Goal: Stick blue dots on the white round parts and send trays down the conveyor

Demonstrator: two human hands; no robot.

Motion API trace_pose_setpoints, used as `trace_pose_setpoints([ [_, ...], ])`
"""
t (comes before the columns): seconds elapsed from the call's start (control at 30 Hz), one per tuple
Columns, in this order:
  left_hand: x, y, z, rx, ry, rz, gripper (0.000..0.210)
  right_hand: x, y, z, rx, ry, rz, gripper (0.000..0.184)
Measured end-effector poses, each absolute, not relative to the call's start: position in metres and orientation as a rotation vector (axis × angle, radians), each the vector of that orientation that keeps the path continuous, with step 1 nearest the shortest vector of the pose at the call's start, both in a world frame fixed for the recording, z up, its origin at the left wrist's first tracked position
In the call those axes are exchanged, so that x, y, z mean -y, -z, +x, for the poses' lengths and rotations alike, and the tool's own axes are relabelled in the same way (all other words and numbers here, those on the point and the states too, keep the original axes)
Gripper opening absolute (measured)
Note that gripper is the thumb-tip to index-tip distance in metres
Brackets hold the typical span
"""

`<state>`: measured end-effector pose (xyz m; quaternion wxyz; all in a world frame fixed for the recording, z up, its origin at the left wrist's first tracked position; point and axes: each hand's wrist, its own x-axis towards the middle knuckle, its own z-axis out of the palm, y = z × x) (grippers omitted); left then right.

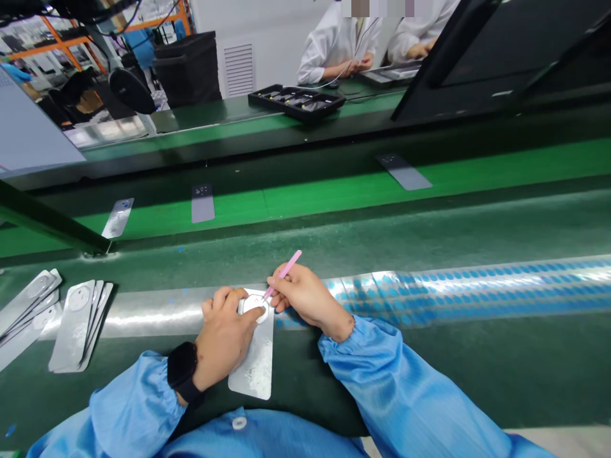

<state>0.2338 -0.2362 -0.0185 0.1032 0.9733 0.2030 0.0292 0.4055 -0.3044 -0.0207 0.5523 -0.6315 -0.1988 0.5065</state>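
Note:
A silvery phone back cover [252, 375] lies on the bench in front of me, its round camera area at the top. My left hand [225, 337] rests over its left side, fingers curled at the upper edge and thumb on the camera ring, holding it down. Pink tweezers [288, 264] are pinched in my right hand [308, 296], with their tip at the ring beside my left thumb. What the tip touches is too small to make out. Under the top of the cover runs a clear strip with rows of blue round stickers [410, 292], stretching to the right.
Fanned stacks of back covers [74, 327] lie at the left. Single covers [203, 203] sit on the green conveyor belt [296, 197] beyond the bench. A black tray [296, 102] and a dark monitor [458, 57] stand farther back, near people in white coats. A post [52, 219] rises at left.

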Motion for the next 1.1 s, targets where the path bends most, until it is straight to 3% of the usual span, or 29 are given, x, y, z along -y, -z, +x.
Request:
trace_pose_setpoints([
  [0.67,0.233,0.016,0.239,-0.666,0.01,2.858,0.03,0.3,0.012,0.406,0.399,-1.231,-1.433,0.024],
  [0.87,0.225,0.011,0.247,-0.641,0.074,2.773,0.02,0.301,0.013,0.408,0.37,-1.272,-1.387,0.025],
  [1.1,0.188,-0.01,0.278,-0.653,0.077,2.601,0.032,0.306,0.024,0.42,0.355,-1.307,-1.216,0.025],
])
